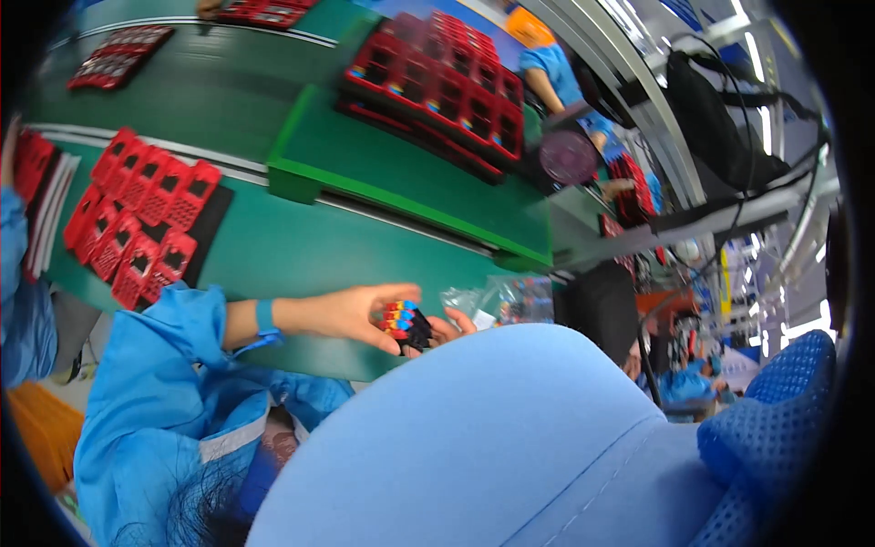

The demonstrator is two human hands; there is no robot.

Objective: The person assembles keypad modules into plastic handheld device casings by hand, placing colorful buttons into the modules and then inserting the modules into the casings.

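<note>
My left hand (351, 314) reaches in from the left in a blue sleeve with a blue wrist strap. It grips a small black piece with rows of red, blue and yellow keys (406, 325) just above the green table's near edge. A few fingers of my right hand (453, 325) show beside and under that piece, touching it. The remainder of that hand is hidden behind a large light-blue fabric shape (483, 438) filling the foreground.
Several red keypad casings (137, 219) lie on a black mat at the left. A raised green platform (365, 155) carries red trays (437, 82). Clear bags of small parts (510, 299) lie right of my hands. A person in blue (551, 73) works farther back, and a black bag (720, 118) hangs at the right.
</note>
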